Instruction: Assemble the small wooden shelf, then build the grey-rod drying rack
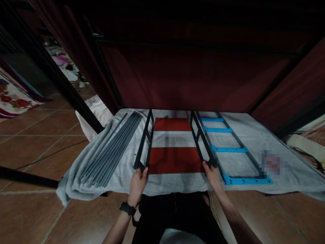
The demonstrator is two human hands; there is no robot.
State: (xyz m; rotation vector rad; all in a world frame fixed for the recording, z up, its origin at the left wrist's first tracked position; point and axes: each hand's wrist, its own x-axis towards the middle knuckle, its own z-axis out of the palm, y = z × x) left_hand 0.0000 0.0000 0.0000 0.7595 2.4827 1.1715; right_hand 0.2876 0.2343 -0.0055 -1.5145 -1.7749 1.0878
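Two black ladder-like metal side frames, one on the left (143, 139) and one on the right (203, 139), stand on edge on a grey cloth. A near red board (175, 161) and a far red board (172, 124) lie between them; I cannot tell whether they are joined to the frames. My left hand (137, 183) is closed around the near end of the left frame. At the near end of the other frame, my right hand (212, 177) grips the bar with thumb and fingers. My fingertips are partly hidden by the bars.
Grey rods (113, 154) lie bundled at the left on the cloth (177, 185). To the right lies another dark frame with several blue crosspieces (230, 149), beside a blurred small item (273, 163). A dark red panel (188, 78) rises behind. A black post (66, 86) slants at the left.
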